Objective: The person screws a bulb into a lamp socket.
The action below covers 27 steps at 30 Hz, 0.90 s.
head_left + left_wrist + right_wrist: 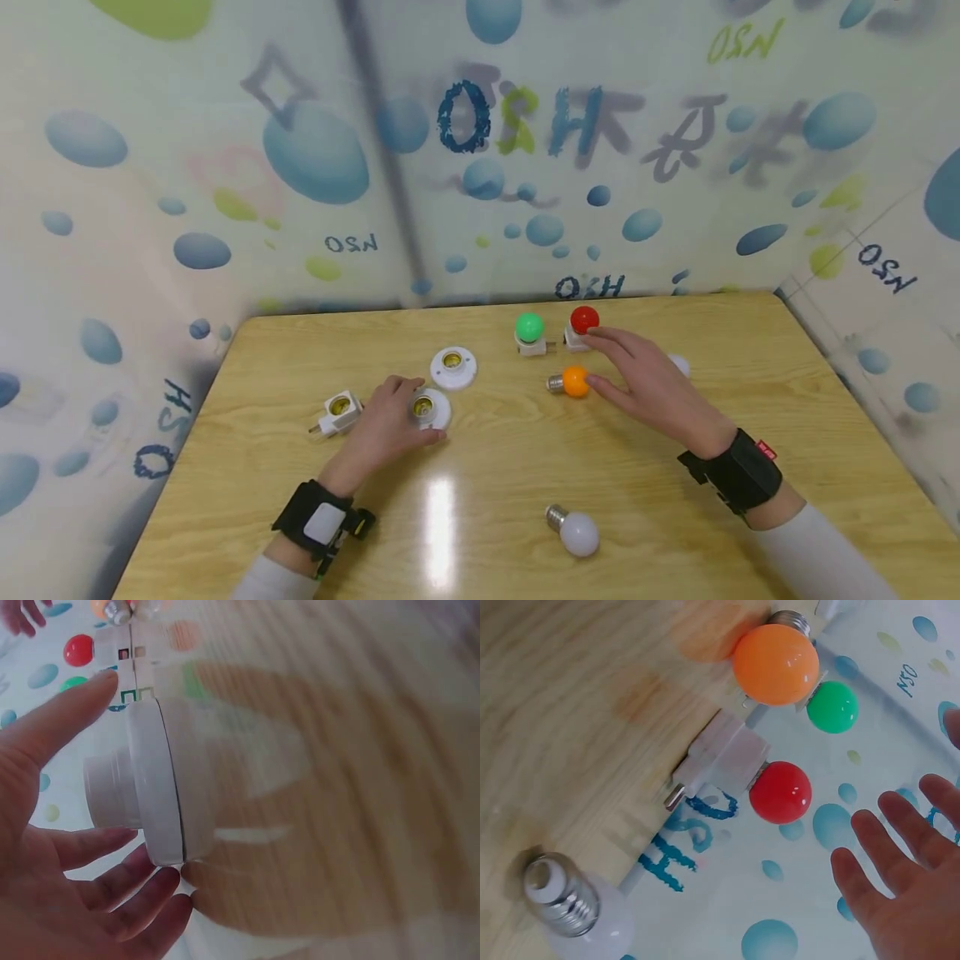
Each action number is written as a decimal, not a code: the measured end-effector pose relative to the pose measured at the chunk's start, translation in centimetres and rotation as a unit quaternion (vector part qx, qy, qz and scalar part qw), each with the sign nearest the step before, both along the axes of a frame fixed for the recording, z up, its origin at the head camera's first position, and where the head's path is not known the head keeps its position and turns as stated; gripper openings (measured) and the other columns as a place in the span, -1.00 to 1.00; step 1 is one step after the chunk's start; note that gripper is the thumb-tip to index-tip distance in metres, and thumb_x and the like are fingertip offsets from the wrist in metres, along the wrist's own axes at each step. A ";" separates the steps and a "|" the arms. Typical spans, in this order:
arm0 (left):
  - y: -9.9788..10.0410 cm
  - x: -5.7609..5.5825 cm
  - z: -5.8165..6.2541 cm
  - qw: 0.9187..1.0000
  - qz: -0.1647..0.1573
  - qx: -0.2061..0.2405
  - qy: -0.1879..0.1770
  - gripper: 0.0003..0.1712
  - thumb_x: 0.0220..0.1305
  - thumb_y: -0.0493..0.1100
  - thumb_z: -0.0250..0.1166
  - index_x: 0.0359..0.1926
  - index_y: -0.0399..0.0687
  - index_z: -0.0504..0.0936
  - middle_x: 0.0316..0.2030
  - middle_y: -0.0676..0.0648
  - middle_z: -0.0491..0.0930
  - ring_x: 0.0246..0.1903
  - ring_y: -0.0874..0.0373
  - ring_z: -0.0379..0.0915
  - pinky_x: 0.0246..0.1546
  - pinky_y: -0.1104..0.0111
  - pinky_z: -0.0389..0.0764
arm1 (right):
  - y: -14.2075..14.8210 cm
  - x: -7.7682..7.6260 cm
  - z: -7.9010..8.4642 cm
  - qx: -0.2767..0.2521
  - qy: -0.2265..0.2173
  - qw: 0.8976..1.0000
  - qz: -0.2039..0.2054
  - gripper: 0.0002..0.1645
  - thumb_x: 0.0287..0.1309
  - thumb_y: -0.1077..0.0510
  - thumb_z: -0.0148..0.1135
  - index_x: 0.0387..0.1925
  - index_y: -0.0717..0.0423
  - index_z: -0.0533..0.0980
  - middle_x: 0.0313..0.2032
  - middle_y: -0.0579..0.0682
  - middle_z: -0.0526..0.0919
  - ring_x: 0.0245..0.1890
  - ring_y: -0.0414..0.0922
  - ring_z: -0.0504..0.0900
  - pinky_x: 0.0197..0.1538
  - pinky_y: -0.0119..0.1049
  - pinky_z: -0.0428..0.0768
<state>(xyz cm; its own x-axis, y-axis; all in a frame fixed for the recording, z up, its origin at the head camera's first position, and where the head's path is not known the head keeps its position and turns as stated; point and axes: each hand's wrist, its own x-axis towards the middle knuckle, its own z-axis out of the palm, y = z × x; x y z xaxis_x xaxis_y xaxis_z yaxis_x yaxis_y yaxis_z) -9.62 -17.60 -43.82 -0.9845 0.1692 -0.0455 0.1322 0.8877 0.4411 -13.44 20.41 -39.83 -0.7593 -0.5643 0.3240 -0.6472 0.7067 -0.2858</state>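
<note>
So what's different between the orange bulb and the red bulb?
The orange bulb lies loose on its side, while the red bulb stands upright in a white socket. The orange bulb's metal screw base is exposed; the red bulb's is mostly hidden in its socket. Both have round, glossy globes.

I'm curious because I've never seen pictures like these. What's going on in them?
There's no robot here, just a person's two bare hands. The big picture comes from a camera on the head, looking down. The other two come from cameras on the wrists.

On the wooden table are a green bulb and a red bulb, both in plug-in sockets, two loose white bulbs, an orange bulb, and more sockets.

The left hand is spread around a round white socket. The right hand is open near the orange bulb, not holding it.
</note>
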 end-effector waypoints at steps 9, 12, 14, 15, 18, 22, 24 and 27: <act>-0.3 0.3 -0.2 1.000 -0.008 0.002 -0.007 -0.04 -0.18 0.13 0.54 0.22 -0.28 0.47 0.02 -0.21 0.47 -0.04 -0.03 0.42 -0.03 0.14 0.49 | 1.0 1.0 -0.8 0.002 -0.001 1.000 -0.016 -0.31 0.16 -0.05 0.29 0.29 0.11 0.40 0.29 0.09 0.37 0.24 0.09 0.35 0.18 0.13 0.36; 0.3 0.3 0.2 1.000 -0.016 0.007 -0.011 0.00 -0.18 0.15 0.52 0.26 -0.25 0.43 0.03 -0.18 0.47 -0.03 -0.01 0.43 -0.02 0.15 0.50 | 1.1 1.0 -0.5 0.003 0.002 1.000 -0.016 -0.32 0.15 -0.02 0.31 0.27 0.09 0.40 0.29 0.10 0.37 0.24 0.09 0.35 0.17 0.14 0.36; 1.1 0.4 0.4 0.999 -0.032 0.008 -0.010 0.02 -0.18 0.16 0.52 0.28 -0.24 0.41 0.05 -0.18 0.47 -0.01 -0.01 0.42 -0.01 0.16 0.49 | 1.2 1.1 -0.4 0.002 0.004 1.000 -0.014 -0.33 0.15 -0.02 0.31 0.27 0.09 0.41 0.28 0.10 0.38 0.23 0.10 0.35 0.16 0.14 0.37; 1.6 0.5 0.5 0.999 -0.044 0.006 -0.008 0.01 -0.17 0.17 0.50 0.28 -0.24 0.40 0.06 -0.17 0.46 -0.01 -0.01 0.42 0.00 0.16 0.49 | 1.2 1.1 -0.4 0.002 0.005 1.000 -0.012 -0.34 0.15 -0.02 0.31 0.26 0.09 0.41 0.28 0.10 0.38 0.23 0.09 0.35 0.16 0.14 0.37; 3.3 0.6 0.8 0.996 -0.094 -0.001 0.012 0.00 -0.16 0.18 0.48 0.29 -0.22 0.39 0.06 -0.18 0.45 -0.01 0.00 0.41 0.00 0.17 0.48 | 1.2 1.3 -0.5 0.002 0.006 1.000 -0.007 -0.35 0.16 -0.04 0.30 0.26 0.09 0.42 0.28 0.09 0.38 0.24 0.09 0.35 0.16 0.13 0.38; 5.4 0.7 0.9 0.987 -0.156 -0.018 0.032 -0.03 -0.14 0.21 0.46 0.26 -0.17 0.40 0.02 -0.14 0.46 -0.04 0.05 0.41 -0.02 0.19 0.48 | 1.3 1.6 -0.7 -0.001 0.006 1.000 -0.001 -0.36 0.18 -0.05 0.28 0.24 0.10 0.43 0.28 0.08 0.38 0.23 0.08 0.36 0.16 0.11 0.39; 6.2 0.7 0.8 0.983 -0.178 -0.025 0.034 -0.05 -0.13 0.23 0.45 0.25 -0.16 0.41 -0.01 -0.11 0.47 -0.05 0.08 0.41 -0.02 0.19 0.48 | 1.2 1.7 -0.7 -0.003 0.007 1.000 0.002 -0.36 0.17 -0.04 0.28 0.24 0.10 0.43 0.27 0.08 0.38 0.22 0.07 0.36 0.15 0.11 0.39; 7.2 0.7 0.7 0.979 -0.199 -0.034 0.032 -0.04 -0.11 0.25 0.44 0.26 -0.14 0.40 -0.01 -0.07 0.47 -0.05 0.10 0.41 -0.02 0.20 0.49 | 1.2 1.8 -0.8 -0.007 0.008 1.000 0.007 -0.36 0.16 -0.03 0.30 0.24 0.10 0.43 0.27 0.09 0.39 0.21 0.08 0.37 0.15 0.11 0.39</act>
<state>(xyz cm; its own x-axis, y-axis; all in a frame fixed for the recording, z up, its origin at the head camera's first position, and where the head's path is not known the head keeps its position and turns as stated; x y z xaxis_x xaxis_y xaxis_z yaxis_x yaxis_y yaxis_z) -8.90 -10.39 -43.17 -0.8427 0.5383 -0.0104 0.4986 0.7875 0.3622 -11.64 21.61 -40.63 -0.7454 -0.5712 0.3436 -0.6623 0.6932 -0.2844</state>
